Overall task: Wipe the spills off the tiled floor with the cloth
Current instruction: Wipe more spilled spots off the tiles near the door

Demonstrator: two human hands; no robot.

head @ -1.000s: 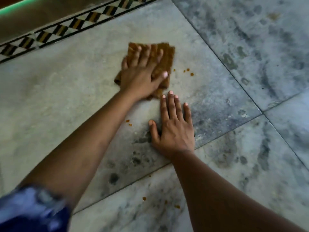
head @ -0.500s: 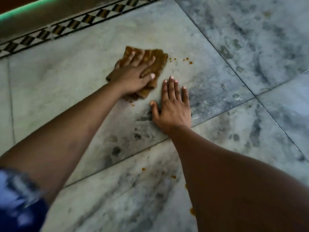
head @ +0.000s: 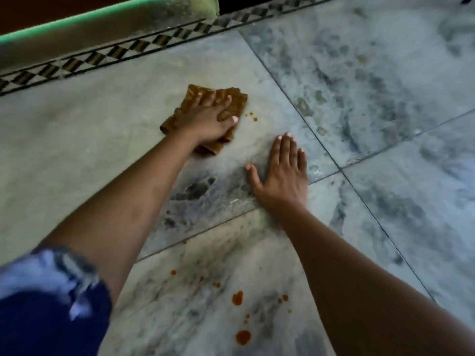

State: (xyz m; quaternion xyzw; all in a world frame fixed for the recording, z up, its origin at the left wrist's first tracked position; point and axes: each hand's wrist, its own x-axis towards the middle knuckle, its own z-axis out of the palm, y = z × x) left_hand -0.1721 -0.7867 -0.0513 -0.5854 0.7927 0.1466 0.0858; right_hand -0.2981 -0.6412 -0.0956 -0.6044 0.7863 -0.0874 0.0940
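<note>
Head view. No writing or labels are legible. The cloth (head: 205, 116), brown and folded into a rumpled pad, lies on the pale marble floor (head: 77, 140) near the patterned border strip (head: 123, 51). The left hand (head: 208, 122) presses down on it, fingers spread and curled over its top, thumb along its right edge. The right hand (head: 281, 173) lies flat and released on the tile, just right of the cloth and apart from it. Small orange spots (head: 253, 117) sit just beside the cloth's right edge; larger orange spills (head: 237, 298) mark the near tile between the forearms. Bare tile extends left and right.
</note>
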